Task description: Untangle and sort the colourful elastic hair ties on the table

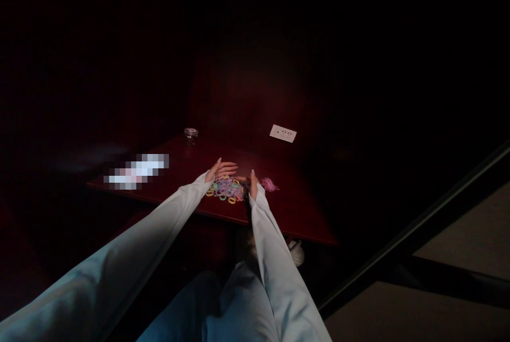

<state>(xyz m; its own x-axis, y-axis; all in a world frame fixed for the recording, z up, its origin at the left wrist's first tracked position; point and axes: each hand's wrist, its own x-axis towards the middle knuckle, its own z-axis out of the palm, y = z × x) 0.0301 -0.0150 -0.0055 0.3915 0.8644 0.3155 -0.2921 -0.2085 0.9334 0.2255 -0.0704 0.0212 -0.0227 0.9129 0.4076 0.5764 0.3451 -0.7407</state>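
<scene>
A pile of small coloured hair ties (229,189), purple, yellow, green and pink, lies on the dark red table (295,209). At the pile's far left edge is my left hand (221,168), fingers stretched out to the right and thumb up. My right hand (252,185) stands on edge at the pile's right side, its thumb raised and its fingers reaching left behind the pile. Both hands are open and seem to hold nothing. Just right of my right hand lies a separate small heap of pink bands (270,185).
A small clear round container (191,133) stands at the table's back left. Toward the left edge is a bright, blurred-out patch (137,170), perhaps a lit screen. A white socket panel (283,133) sits behind the table. Surroundings are very dark.
</scene>
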